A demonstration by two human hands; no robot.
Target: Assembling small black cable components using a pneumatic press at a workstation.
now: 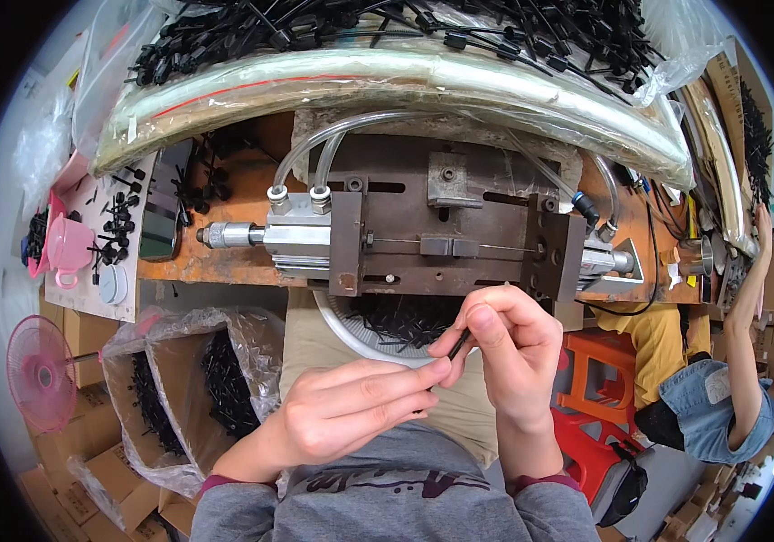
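Both hands meet in front of my body, just below the front edge of a metal fixture (486, 217). Between the thumb and fingers of my right hand (518, 357) is a slim black plastic piece (460, 344). The fingertips of my left hand (346, 411) are closed around its lower part, so much of the piece is covered. Air cylinders (298, 246) flank the fixture, and two small dark blocks (448, 246) sit at its middle. Behind my hands, a white basket (337, 325) holds loose black plastic pieces (405, 318).
A plastic-lined tray (387, 79) heaped with black parts spans the back of the bench. Clear air hoses (351, 124) arch over the fixture. Lined cartons (192, 388) and a pink fan (41, 372) stand left. At right, a person (721, 397) reaches up beside red stools (586, 452).
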